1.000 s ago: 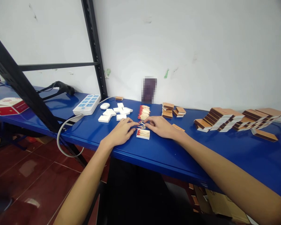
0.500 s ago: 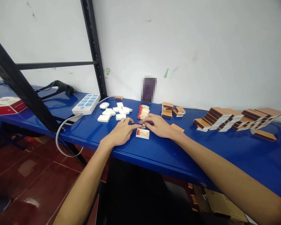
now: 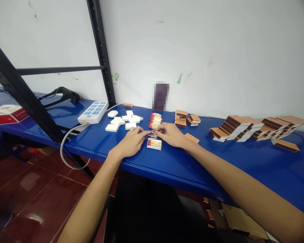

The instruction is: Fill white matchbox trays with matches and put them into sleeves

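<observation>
On the blue table, a white matchbox tray [image 3: 154, 148] holds a layer of red-headed matches [image 3: 154, 143]. Just behind it lie a few loose matches [image 3: 153, 135], between my two hands. My left hand [image 3: 132, 141] rests on the table with its fingers apart, the index fingertip touching the match heads. My right hand [image 3: 170, 134] has its thumb and fingers bent together around the plain ends of these matches; its fingertips are partly hidden. Behind the hands is a larger pile of matches [image 3: 156, 120], heads to the left.
Several white trays [image 3: 111, 128] lie left of the pile, near a white rounded case [image 3: 112, 114] and a power strip [image 3: 93, 113]. Brown matchbox sleeves [image 3: 181, 118] stand behind my right hand, with one flat sleeve [image 3: 192, 137] beside it. Stacked matchboxes [image 3: 235, 126] fill the right side.
Both hands' fingertips have shifted slightly away from the tray, toward the match pile. More of the loose matches now shows between the fingers and the tray.
</observation>
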The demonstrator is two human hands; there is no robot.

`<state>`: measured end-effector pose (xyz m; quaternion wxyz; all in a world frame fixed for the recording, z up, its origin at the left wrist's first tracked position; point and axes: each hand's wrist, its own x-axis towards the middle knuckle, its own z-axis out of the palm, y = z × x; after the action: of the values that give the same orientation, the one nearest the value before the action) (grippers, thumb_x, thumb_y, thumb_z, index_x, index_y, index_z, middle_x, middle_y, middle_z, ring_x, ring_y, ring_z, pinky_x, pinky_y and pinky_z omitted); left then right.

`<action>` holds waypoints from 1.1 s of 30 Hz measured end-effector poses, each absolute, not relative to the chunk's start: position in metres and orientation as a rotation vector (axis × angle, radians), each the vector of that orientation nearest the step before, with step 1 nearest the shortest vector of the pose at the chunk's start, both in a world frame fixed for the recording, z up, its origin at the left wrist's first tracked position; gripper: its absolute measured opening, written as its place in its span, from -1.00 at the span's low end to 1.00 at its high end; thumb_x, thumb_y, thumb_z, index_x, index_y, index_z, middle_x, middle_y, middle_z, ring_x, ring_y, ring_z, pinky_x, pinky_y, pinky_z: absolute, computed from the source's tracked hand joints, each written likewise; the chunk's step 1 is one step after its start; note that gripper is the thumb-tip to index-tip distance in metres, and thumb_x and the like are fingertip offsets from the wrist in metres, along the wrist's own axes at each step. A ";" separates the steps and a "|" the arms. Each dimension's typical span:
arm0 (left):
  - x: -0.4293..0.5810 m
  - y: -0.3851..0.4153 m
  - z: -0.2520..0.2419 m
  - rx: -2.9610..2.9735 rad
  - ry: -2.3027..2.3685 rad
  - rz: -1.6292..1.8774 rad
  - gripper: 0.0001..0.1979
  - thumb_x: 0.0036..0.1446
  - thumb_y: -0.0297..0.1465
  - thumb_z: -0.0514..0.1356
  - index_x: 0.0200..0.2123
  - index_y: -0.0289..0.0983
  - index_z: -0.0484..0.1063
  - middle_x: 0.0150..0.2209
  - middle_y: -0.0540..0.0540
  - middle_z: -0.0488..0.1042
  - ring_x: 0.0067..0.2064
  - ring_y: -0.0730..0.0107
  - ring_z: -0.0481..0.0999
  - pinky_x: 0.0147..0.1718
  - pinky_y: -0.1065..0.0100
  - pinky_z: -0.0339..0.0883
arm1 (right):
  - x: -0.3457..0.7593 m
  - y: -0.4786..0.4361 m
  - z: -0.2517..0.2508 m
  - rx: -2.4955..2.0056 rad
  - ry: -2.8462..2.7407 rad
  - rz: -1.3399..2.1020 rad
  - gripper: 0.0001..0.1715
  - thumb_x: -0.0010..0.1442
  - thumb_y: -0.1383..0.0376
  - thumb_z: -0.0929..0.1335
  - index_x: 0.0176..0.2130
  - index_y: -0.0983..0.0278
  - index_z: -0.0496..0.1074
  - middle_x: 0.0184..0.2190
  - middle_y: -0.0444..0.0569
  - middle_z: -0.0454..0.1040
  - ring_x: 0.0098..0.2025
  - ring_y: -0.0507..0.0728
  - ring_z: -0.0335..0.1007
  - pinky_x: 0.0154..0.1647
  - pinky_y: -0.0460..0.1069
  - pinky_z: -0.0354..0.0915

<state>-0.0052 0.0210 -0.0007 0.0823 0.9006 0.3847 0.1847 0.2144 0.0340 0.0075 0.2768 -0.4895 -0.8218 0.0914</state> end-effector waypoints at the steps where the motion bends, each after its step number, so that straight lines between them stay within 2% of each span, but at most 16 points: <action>1: -0.005 0.021 -0.001 2.685 1.153 0.556 -0.53 0.33 -0.40 -0.12 0.27 -0.09 0.17 -0.01 -0.16 0.25 0.02 0.17 0.24 0.07 0.09 0.17 | 0.213 0.035 0.008 -1.336 -2.193 0.255 -0.76 0.19 0.24 0.31 -0.37 0.28 0.55 -0.41 -0.04 0.50 -0.37 0.07 0.34 -0.36 -0.04 0.17; 6: -0.006 0.021 -0.001 2.683 1.130 0.576 -0.55 0.33 -0.41 -0.12 0.24 -0.08 0.22 -0.02 -0.14 0.26 0.02 0.18 0.24 0.08 0.11 0.17 | 0.210 0.039 0.009 -1.382 -2.170 0.316 -0.78 0.13 0.23 0.35 -0.37 0.28 0.57 -0.43 -0.06 0.52 -0.40 0.06 0.33 -0.38 -0.05 0.16; 14: -0.006 0.021 0.000 2.648 1.132 0.606 -0.58 0.33 -0.39 -0.09 0.21 -0.10 0.25 -0.02 -0.13 0.29 0.03 0.19 0.26 0.10 0.11 0.17 | 0.212 0.037 0.014 -1.342 -2.198 0.473 -0.74 0.15 0.25 0.31 -0.30 0.27 0.59 -0.48 -0.10 0.49 -0.45 0.04 0.29 -0.39 -0.05 0.14; 26: -0.006 0.023 -0.002 2.682 1.130 0.614 -0.60 0.34 -0.38 -0.10 0.18 -0.16 0.29 -0.02 -0.14 0.30 0.03 0.19 0.27 0.09 0.11 0.17 | 0.211 0.037 0.012 -1.397 -2.216 0.453 -0.58 0.14 0.32 0.28 -0.03 0.28 0.54 -0.53 -0.14 0.39 -0.46 0.04 0.25 -0.38 -0.05 0.13; 30: -0.007 0.023 -0.002 2.679 1.121 0.623 -0.61 0.33 -0.39 -0.09 0.16 -0.18 0.30 -0.02 -0.15 0.31 0.03 0.18 0.28 0.09 0.10 0.18 | 0.211 0.033 0.014 -1.386 -2.207 0.448 -0.61 0.15 0.32 0.28 -0.06 0.27 0.54 -0.45 -0.10 0.48 -0.43 0.05 0.30 -0.37 -0.05 0.17; 33: -0.007 0.023 -0.001 2.672 1.102 0.646 -0.65 0.33 -0.40 -0.08 0.09 -0.18 0.34 -0.02 -0.14 0.33 0.04 0.19 0.29 0.10 0.11 0.18 | 0.212 0.031 0.016 -1.355 -2.199 0.445 -0.71 0.16 0.29 0.29 -0.20 0.26 0.57 -0.37 -0.06 0.53 -0.37 0.07 0.34 -0.33 -0.04 0.19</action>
<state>-0.0073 0.0230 -0.0009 0.0900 0.8986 0.3705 0.2172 0.2123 0.0308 0.0158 0.2574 -0.4997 -0.8106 0.1642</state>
